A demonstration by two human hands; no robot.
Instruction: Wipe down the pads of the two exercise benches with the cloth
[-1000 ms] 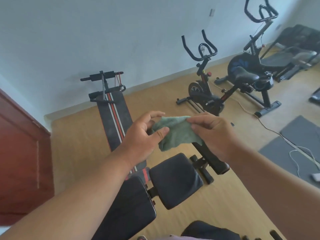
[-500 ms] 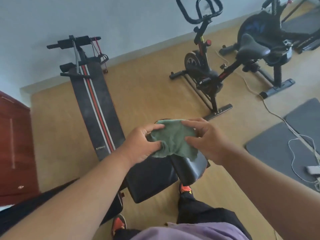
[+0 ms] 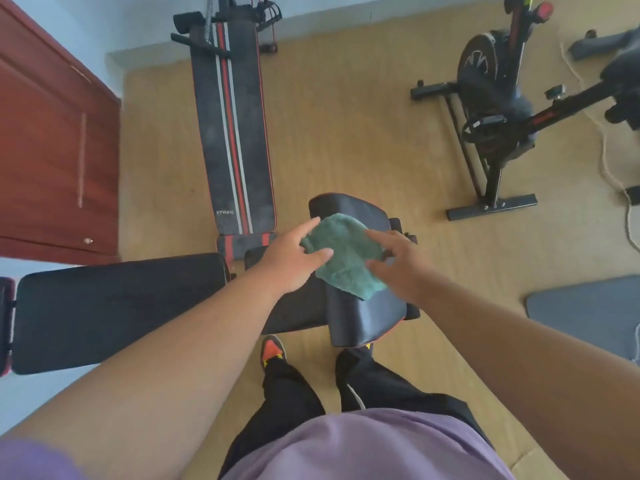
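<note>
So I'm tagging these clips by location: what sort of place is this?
Probably a home gym or small workout room: a striped sit-up bench, a black padded bench and an exercise bike stand on a wood-look floor.

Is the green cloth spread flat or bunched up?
Mostly spread: the green cloth lies on the seat pad, with wrinkles, held at both sides.
</note>
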